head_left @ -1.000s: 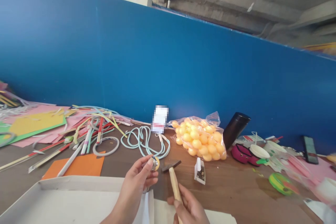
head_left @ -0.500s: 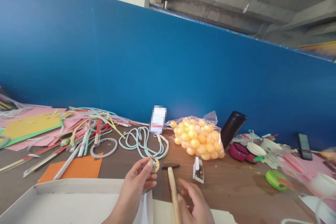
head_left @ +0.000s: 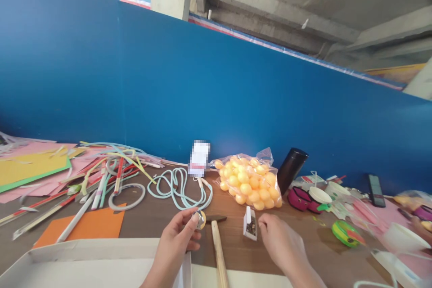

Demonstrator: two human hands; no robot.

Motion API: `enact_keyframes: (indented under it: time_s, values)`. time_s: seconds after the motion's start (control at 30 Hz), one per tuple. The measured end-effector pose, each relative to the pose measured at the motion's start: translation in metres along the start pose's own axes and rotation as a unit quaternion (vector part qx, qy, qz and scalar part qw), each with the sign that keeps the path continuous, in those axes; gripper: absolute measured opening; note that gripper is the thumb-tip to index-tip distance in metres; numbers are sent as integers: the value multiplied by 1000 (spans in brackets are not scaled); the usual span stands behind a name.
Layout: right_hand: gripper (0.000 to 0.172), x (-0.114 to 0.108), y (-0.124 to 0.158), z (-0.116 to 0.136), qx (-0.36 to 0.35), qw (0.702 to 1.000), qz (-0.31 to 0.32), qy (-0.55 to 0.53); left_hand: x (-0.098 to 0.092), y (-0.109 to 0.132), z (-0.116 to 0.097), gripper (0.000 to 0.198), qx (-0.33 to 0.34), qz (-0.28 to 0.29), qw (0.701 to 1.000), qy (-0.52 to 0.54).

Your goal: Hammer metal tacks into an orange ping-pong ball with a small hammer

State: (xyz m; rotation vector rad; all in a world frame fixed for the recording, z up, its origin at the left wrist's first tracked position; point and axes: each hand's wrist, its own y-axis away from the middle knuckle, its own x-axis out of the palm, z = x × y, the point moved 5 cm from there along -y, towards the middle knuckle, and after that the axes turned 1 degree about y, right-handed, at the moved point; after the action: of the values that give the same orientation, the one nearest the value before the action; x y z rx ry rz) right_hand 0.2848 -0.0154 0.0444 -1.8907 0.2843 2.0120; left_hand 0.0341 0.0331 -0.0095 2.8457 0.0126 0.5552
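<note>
My left hand [head_left: 178, 238] is closed around a small round silver-and-yellow disc [head_left: 201, 220], pinched between thumb and fingers. Just to its right lies a hammer, its pale wooden handle [head_left: 219, 256] pointing towards me and its dark head [head_left: 216, 219] at the far end. Beside the small white box [head_left: 250, 232], filled with small dark metal pieces, is my right hand [head_left: 280, 236]. Its fingers are curled together at the box's right side; whatever they may hold is hidden.
A clear bag of orange balls [head_left: 249, 183] and a black bottle [head_left: 293, 168] stand at the back. Left are a coiled light-blue cord [head_left: 175, 184], paper strips and orange paper [head_left: 84, 224]. A white tray [head_left: 87, 248] fills the near left; a green-yellow tape roll [head_left: 346, 234] sits right.
My right hand has moved away from the hammer's handle to the right, beside the small box, and its fingers have closed. My left hand still holds the disc. The view has shifted slightly.
</note>
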Motion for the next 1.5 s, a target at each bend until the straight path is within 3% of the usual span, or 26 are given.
enact_keyframes:
  time_s: [0.13,0.4,0.7,1.03,1.23,1.4,1.5]
  values:
    - [24,10,-14,6,-14,1000,3,-9,-1,-1,2,50,5,-4,1000,-2]
    - [24,38,-10,8,-20,999,0,-46,-1,-4,7,50,15,7,1000,-9]
    - [20,50,-18,-1,-19,996,1,-85,-2,-1,4,53,12,-2,999,-38]
    - [15,52,-18,-1,-15,994,7,-105,-3,-2,6,54,12,14,999,-39]
    - [16,41,-15,0,-2,993,0,-115,-2,-1,5,54,9,16,999,-36]
    - [19,28,-16,-10,48,988,-46,-141,-2,-1,5,53,17,19,999,-32]
    - [18,21,-16,-17,54,965,-91,-240,-2,-2,6,52,14,20,999,-25]
